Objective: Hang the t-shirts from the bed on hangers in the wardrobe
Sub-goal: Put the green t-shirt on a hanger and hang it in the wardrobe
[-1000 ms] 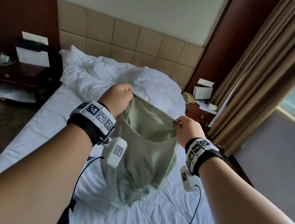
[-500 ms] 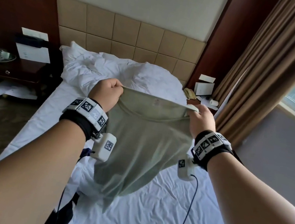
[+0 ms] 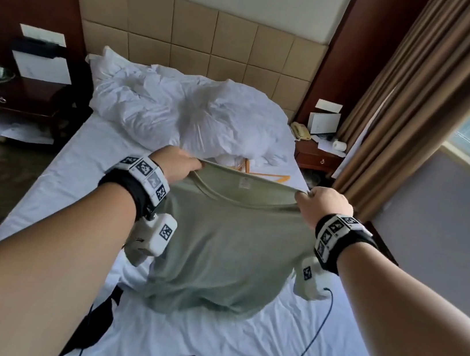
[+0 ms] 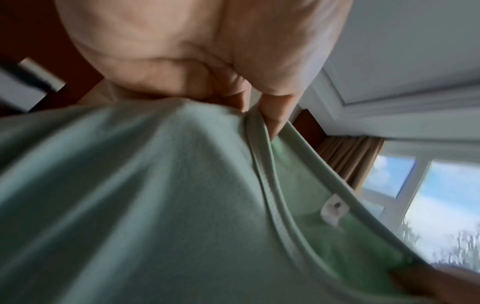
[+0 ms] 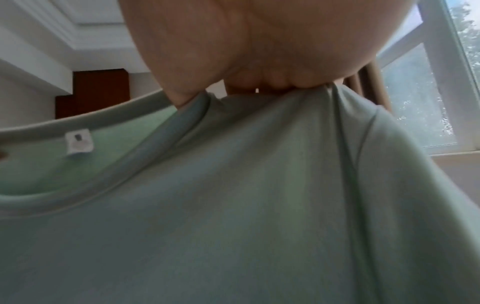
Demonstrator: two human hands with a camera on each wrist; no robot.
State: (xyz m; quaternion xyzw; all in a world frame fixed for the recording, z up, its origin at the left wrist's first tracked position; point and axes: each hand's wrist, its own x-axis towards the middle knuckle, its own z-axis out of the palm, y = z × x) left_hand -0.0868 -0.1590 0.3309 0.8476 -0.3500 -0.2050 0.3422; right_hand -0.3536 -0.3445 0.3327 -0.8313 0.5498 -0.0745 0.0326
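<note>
Both hands, left (image 3: 176, 161) and right (image 3: 321, 203), are gripping the shirt (image 3: 226, 249) by its shoulders, spreading the collar above the bed (image 3: 233, 349), probably readying it for the hanger (image 3: 270, 176) lying beyond the shirt

Green t-shirt (image 3: 227, 246) held spread by shoulders above bed (image 3: 56, 171), gripped by left hand (image 3: 176, 161) and right hand (image 3: 321, 203); wooden hanger (image 3: 270, 176) seen on bed beyond collar.

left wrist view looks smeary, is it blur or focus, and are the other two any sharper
Left wrist view: motion-like smear across the green t-shirt and the window, daylight bright behind. Right wrist view: sharper, the neck label distinct though unreadable. Head view: sharpest, wide-angle bending of the curtain, window side slightly washed out.
</note>
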